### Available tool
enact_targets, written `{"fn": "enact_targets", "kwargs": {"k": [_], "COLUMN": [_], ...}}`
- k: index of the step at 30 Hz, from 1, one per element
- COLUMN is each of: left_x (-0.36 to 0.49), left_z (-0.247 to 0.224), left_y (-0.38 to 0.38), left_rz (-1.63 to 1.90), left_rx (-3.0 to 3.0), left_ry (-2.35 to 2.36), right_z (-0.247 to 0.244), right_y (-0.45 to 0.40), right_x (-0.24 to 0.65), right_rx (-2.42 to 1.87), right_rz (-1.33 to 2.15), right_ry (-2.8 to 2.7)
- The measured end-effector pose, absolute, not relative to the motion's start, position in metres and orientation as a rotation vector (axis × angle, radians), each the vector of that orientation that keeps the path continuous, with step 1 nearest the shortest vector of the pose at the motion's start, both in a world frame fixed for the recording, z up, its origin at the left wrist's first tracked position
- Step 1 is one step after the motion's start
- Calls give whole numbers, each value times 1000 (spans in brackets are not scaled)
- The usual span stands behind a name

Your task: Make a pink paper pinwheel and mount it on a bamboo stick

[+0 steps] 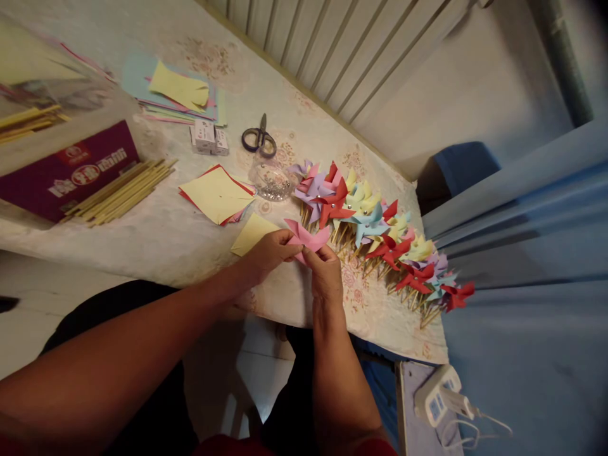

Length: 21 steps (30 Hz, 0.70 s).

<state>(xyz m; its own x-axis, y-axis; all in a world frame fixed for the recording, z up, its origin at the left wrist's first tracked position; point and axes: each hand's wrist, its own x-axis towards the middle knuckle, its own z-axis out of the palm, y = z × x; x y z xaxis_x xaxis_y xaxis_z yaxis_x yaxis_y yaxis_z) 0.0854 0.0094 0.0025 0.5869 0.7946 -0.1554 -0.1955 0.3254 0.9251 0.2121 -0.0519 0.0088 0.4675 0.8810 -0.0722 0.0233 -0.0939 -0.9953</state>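
Observation:
A pink paper pinwheel (308, 238), its corners folded in, is held over the front of the table between both hands. My left hand (273, 252) pinches its left side with thumb and fingers. On the right, my right hand (325, 266) grips the lower edge, thumb near the centre. Just left of it lies a yellow paper square (255, 232). Beyond the hands sits a clear dish of small metal pins (274, 182). Finished pinwheels on sticks (365, 221), red, yellow, blue and purple, lie in a long row to the right.
Scissors (259, 137) lie behind the dish, beside small white boxes (208, 137). A stack of paper squares (217, 195) is left of the dish. Further left are wooden sticks (123, 193) and a purple box (71, 174). A power strip (437, 396) sits low at the right.

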Motion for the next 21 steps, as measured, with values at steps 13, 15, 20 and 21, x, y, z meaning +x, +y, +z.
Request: {"fn": "enact_targets", "kwargs": {"k": [13,15,20,21], "left_x": [82,80,76,75], "left_z": [8,8,9,10], "left_y": [16,19,22,22], "left_rz": [652,631,568,549], "left_rx": [852,869,940,953], "left_ry": [669,682,701,691], "right_z": [25,32,40,40], "right_y": [-59,-62,-68,-68], "right_x": [239,246,244,242], "right_rx": [-1520,-1451,-1410,-1440], "right_rz": [700,651,851,873], "right_ry": [-954,-998,-1114,-1126]}}
